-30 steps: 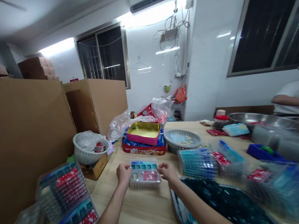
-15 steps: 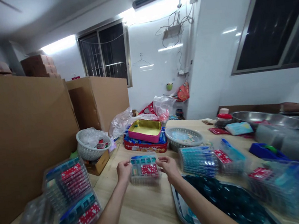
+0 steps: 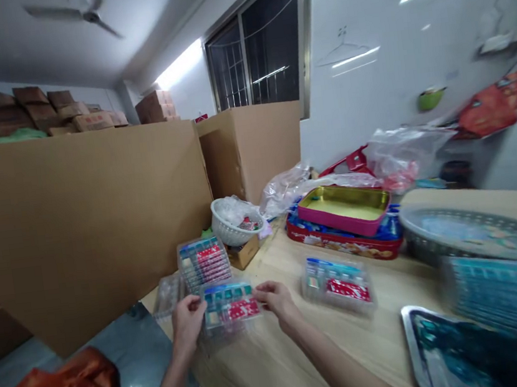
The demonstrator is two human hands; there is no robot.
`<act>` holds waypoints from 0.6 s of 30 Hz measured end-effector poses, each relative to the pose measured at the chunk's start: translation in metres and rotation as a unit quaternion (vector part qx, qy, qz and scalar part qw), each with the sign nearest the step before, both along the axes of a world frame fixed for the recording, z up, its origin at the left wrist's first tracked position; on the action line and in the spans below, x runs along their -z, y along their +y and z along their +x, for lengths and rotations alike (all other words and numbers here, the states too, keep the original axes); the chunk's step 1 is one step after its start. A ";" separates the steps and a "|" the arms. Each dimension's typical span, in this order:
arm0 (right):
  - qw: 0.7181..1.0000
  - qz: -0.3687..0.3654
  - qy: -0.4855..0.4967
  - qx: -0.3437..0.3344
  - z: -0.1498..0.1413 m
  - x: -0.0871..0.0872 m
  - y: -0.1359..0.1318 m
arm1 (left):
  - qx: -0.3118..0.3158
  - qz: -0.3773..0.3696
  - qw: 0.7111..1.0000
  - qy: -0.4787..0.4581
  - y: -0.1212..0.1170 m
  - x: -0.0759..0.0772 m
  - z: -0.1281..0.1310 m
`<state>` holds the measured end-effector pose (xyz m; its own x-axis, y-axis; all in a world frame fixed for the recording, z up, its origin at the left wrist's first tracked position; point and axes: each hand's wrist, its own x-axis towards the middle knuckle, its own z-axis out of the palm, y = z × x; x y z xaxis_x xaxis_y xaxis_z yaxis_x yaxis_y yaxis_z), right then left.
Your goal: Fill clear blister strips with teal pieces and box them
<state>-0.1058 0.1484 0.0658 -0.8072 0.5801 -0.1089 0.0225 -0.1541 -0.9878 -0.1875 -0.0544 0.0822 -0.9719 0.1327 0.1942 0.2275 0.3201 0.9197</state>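
A clear plastic case, with teal pieces and a red white-marked packet inside, is between my two hands near the table's left edge. My left hand pinches its left side, and the fingers of my right hand close on its right side. Clear plastic shows under it, but blur hides whether it rests on other cases. Just behind stands a stack of similar cases. To the right of my right hand, another filled case sits alone on the table.
Further back are a white basket holding plastic bags and a pink tin on a red tin. At right lie a grey basket, a stack of blue clear trays and a metal-rimmed tray. Tall cardboard borders the left.
The view has swung left. My hands have let go of the case in front of the tins and moved left, taking hold of another case by the stack.
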 end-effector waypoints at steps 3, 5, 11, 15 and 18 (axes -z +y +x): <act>0.999 0.044 -0.020 0.013 -0.029 0.008 -0.025 | -0.029 -0.100 0.994 0.041 -0.028 0.010 -0.012; 0.996 0.078 -0.038 0.030 -0.037 0.012 -0.029 | -0.025 -0.194 0.979 0.061 -0.036 0.020 -0.016; 0.987 0.149 -0.046 0.042 -0.006 0.010 -0.017 | -0.114 -0.265 0.943 0.164 -0.026 0.031 -0.004; 0.989 0.144 -0.008 0.015 0.064 0.011 -0.013 | -0.074 -0.228 0.890 0.388 0.035 0.015 0.028; 0.994 0.106 -0.035 -0.005 0.137 0.018 -0.016 | 0.122 -0.256 0.846 0.451 0.114 0.006 0.057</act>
<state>0.0308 0.1326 0.0478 -0.8073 0.5887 -0.0420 0.0932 0.0570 -0.9940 -0.1309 0.0591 0.0760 -0.3912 0.5990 0.6987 0.8794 0.4672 0.0918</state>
